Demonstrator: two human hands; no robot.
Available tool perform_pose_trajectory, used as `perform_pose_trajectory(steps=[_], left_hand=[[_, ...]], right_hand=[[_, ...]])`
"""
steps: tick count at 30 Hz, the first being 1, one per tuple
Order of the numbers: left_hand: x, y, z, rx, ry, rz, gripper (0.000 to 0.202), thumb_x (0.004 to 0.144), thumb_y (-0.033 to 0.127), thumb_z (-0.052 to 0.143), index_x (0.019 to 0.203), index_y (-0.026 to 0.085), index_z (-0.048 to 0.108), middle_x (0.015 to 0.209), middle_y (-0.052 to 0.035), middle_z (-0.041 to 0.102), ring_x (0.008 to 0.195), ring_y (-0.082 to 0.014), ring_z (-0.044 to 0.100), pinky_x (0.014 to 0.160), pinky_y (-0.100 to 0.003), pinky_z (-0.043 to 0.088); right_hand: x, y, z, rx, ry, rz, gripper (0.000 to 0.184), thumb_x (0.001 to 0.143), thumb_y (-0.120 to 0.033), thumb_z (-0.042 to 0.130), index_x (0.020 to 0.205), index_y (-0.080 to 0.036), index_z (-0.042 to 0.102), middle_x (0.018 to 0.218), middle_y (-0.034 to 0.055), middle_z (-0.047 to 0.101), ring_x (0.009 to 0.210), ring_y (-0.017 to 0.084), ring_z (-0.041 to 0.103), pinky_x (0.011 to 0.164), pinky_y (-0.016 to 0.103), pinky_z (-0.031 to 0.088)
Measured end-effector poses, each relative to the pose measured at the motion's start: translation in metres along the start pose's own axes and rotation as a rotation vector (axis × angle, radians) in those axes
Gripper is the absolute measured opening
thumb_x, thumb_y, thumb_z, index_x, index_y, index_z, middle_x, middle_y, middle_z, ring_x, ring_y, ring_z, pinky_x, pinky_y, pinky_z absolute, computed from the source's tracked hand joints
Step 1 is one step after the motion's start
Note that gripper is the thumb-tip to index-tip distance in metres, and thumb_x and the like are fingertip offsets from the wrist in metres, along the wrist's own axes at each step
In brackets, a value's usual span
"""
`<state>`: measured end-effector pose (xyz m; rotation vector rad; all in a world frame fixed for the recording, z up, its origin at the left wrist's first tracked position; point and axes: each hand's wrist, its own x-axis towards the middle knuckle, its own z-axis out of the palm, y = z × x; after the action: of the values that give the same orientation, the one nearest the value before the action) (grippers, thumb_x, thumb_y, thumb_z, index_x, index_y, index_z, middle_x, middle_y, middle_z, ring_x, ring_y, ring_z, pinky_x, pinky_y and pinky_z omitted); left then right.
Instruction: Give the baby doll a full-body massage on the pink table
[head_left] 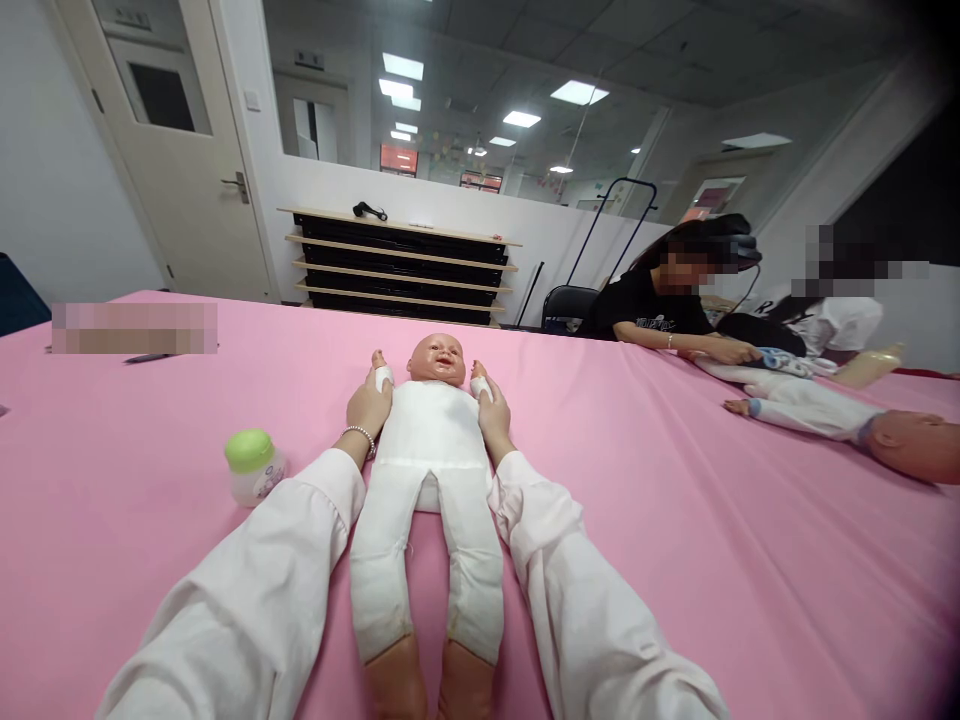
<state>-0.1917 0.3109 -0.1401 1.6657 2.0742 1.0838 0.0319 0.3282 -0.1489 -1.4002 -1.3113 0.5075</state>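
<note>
Beside baby doll (427,470), green-lidded jar (253,465), label (268,478) unreadable.

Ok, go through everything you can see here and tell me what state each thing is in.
training baby doll: lying face up, undressed
left hand: gripping one of the doll's arms
right hand: gripping the doll's other arm
small jar: upright, green lid on
second baby doll: lying down, dressed in white
pink tablecloth: spread out, lightly creased
white door: shut
</note>
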Motion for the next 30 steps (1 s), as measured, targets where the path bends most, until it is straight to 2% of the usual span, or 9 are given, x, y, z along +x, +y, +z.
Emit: perform_pose_trajectory(steps=[9, 20, 23, 27, 28, 30], left_hand=[[-0.002, -0.001, -0.001, -0.022, 0.014, 0.006, 0.055, 0.090, 0.042, 0.030, 0.140, 0.020, 0.033, 0.094, -0.0127, 0.067, 0.081, -0.0279, 0.064, 0.066, -0.033, 0.043], [-0.004, 0.002, -0.003, 0.029, 0.005, -0.006, 0.055, 0.090, 0.042, 0.027, 0.142, 0.023, 0.028, 0.098, -0.0116, 0.067, 0.085, -0.0281, 0.064, 0.066, -0.033, 0.043], [-0.004, 0.002, -0.003, 0.035, 0.011, -0.004, 0.055, 0.090, 0.042, 0.027, 0.141, 0.022, 0.030, 0.100, -0.0125, 0.067, 0.087, -0.0285, 0.064, 0.066, -0.034, 0.044], [-0.006, 0.002, -0.005, -0.005, 0.042, 0.006, 0.056, 0.090, 0.040, 0.029, 0.143, 0.021, 0.027, 0.101, -0.0131, 0.067, 0.086, -0.0298, 0.064, 0.066, -0.035, 0.045], [-0.008, 0.002, -0.007, -0.026, 0.066, 0.013, 0.058, 0.089, 0.039, 0.030, 0.144, 0.022, 0.023, 0.102, -0.0128, 0.066, 0.086, -0.0300, 0.064, 0.065, -0.036, 0.045], [-0.013, 0.003, -0.010, -0.078, 0.120, 0.023, 0.062, 0.089, 0.038, 0.034, 0.146, 0.023, 0.014, 0.107, -0.0124, 0.065, 0.084, -0.0301, 0.064, 0.065, -0.036, 0.045]], right_hand=[[-0.003, -0.005, -0.002, 0.029, -0.010, -0.044, 0.046, 0.082, -0.028, 0.036, 0.125, -0.026, 0.053, 0.127, -0.0005, 0.056, 0.115, 0.021, 0.051, 0.099, 0.036, 0.039], [-0.005, -0.005, -0.003, 0.067, 0.003, -0.135, 0.045, 0.085, -0.033, 0.037, 0.126, -0.022, 0.052, 0.127, 0.0040, 0.057, 0.115, 0.022, 0.052, 0.099, 0.038, 0.038], [-0.006, -0.007, -0.003, 0.083, 0.001, -0.199, 0.047, 0.087, -0.032, 0.033, 0.131, -0.024, 0.046, 0.134, 0.0025, 0.050, 0.120, 0.020, 0.048, 0.102, 0.036, 0.036], [-0.011, -0.016, -0.007, 0.088, 0.046, -0.382, 0.050, 0.090, -0.032, 0.027, 0.139, -0.025, 0.032, 0.144, 0.0023, 0.038, 0.129, 0.016, 0.038, 0.108, 0.035, 0.029], [-0.014, -0.018, -0.009, 0.066, 0.078, -0.390, 0.051, 0.090, -0.033, 0.027, 0.140, -0.024, 0.029, 0.144, 0.0036, 0.036, 0.130, 0.017, 0.037, 0.108, 0.036, 0.029], [-0.020, -0.020, -0.011, 0.000, 0.168, -0.314, 0.056, 0.088, -0.035, 0.030, 0.142, -0.022, 0.022, 0.144, 0.0090, 0.034, 0.129, 0.022, 0.039, 0.103, 0.043, 0.034]])
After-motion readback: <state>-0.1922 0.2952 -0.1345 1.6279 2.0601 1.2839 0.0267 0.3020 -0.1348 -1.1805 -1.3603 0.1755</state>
